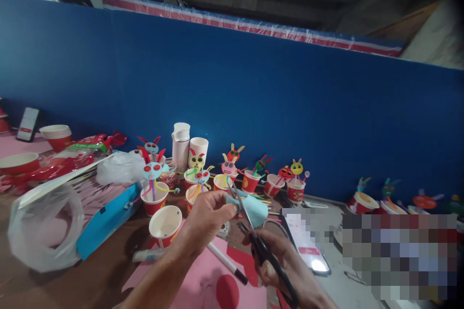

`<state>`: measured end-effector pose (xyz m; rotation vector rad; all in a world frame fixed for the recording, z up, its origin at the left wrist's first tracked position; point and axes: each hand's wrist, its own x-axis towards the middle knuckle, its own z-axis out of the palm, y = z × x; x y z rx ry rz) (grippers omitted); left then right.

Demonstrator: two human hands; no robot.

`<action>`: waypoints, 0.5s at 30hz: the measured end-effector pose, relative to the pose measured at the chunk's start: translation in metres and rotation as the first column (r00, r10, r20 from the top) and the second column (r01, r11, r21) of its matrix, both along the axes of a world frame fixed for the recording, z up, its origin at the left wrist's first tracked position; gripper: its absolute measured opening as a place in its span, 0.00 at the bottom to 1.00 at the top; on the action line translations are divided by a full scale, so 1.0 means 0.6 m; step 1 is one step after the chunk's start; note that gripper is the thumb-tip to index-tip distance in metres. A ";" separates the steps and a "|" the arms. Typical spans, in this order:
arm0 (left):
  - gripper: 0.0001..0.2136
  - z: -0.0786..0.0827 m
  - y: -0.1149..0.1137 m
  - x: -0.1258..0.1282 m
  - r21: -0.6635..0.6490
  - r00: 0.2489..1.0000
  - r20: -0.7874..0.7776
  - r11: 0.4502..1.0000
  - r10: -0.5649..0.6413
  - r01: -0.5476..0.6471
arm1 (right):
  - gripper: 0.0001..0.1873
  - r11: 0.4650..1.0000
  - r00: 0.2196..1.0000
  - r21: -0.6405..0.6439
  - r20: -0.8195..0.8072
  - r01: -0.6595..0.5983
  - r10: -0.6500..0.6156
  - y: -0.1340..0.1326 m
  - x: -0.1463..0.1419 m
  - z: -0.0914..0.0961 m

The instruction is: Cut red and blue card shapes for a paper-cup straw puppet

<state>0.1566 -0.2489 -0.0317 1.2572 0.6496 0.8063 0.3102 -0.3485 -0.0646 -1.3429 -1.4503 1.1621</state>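
Observation:
Light blue paper (256, 208), curved at its right side, is pinched between the thumb and fingers of my left hand (208, 215). My right hand (277, 256) grips black-handled scissors (266, 255), whose blades point up and away across the paper beside my left fingertips. Below both hands lie pink paper (195, 282), a red paper circle (227, 291) and a white marker with a black cap (228, 263). A red and white paper cup (166, 225) stands just left of my left wrist.
Behind my hands stand several cups with paper animal faces, such as a blue one (152, 170), before a blue partition (290, 106). A white jug (181, 147) is at the back. At left are a clear plastic bag (39, 231) and blue card (108, 222); at right, a phone (302, 239).

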 end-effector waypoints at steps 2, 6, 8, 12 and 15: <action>0.05 0.002 -0.001 0.000 0.018 1.000 -0.022 1.000 0.006 -0.005 | 0.23 0.999 0.998 0.039 0.062 0.003 -0.005 -0.001 0.002 0.000; 0.04 0.007 -0.004 -0.002 0.033 1.000 -0.016 0.999 -0.009 0.010 | 0.22 0.997 0.995 0.079 0.096 0.006 -0.014 -0.002 0.001 0.001; 0.04 0.007 -0.003 -0.003 0.029 1.000 -0.010 0.999 -0.019 0.020 | 0.21 0.998 0.997 0.059 0.076 0.009 -0.014 -0.003 0.000 0.001; 0.03 0.008 -0.001 -0.004 0.031 1.000 -0.025 0.999 -0.010 0.011 | 0.20 0.999 0.999 0.030 0.031 0.024 -0.025 -0.001 0.000 0.000; 0.03 0.009 0.001 -0.004 0.029 1.000 -0.022 1.000 -0.010 0.010 | 0.17 0.999 0.998 0.032 0.042 0.038 -0.039 0.000 0.001 0.000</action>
